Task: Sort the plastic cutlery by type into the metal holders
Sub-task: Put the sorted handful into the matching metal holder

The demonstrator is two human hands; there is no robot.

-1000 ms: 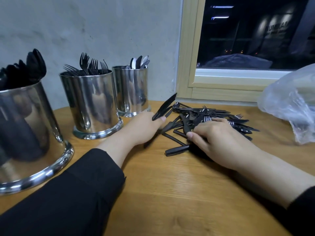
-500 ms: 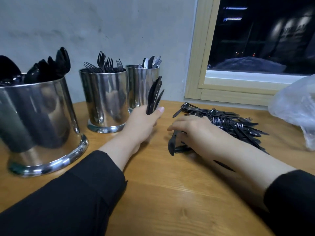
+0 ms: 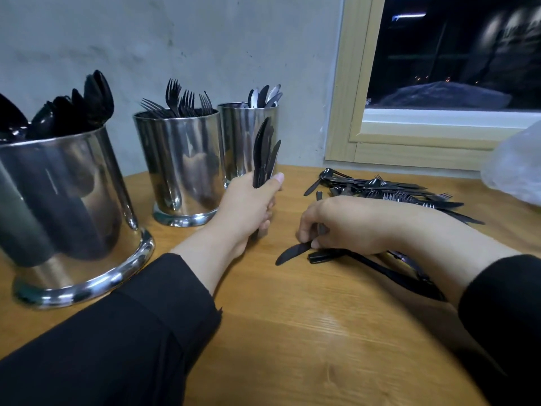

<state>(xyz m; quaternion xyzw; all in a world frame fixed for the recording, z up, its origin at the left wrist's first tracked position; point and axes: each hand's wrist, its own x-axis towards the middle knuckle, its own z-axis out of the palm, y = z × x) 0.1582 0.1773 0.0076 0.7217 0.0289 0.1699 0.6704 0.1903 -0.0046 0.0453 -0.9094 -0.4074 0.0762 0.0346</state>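
Wooden table (image 3: 292, 347), round-edged, against a grey wall; dark window at far right.

Nearest you: both black sleeves, forearms resting on the wood.

Your right hand (image 3: 351, 227) is palm down, fingers curled under, pinching a knife (image 3: 292, 253) flat on the table. Blade tip points left, toward your other hand; long axis runs left-right, tilted slightly. More black handles lie under that wrist.

Your left hand (image 3: 248, 206) grips a bundle of knives (image 3: 265, 153) by the handles, thumb pressed across them, blades upright. It stands just in front of the knife holder (image 3: 243, 136).

Relation that matters: the flat knife lies right of and nearer to you than the bundle, a short way apart, blade leading. My read is that you need to swing it from lying to upright to match the bundle. The right hand already has it; the left is the nearer one to the holders.

Further back, left to right: spoon holder (image 3: 58, 200), biggest and closest; fork holder (image 3: 178, 159); knife holder, holding some pale pieces too.

Behind your right hand: unsorted pile (image 3: 389, 191) of forks, knives and spoons, still sizeable. Sorting looks midway.

Far right edge: clear plastic bag (image 3: 518, 165).
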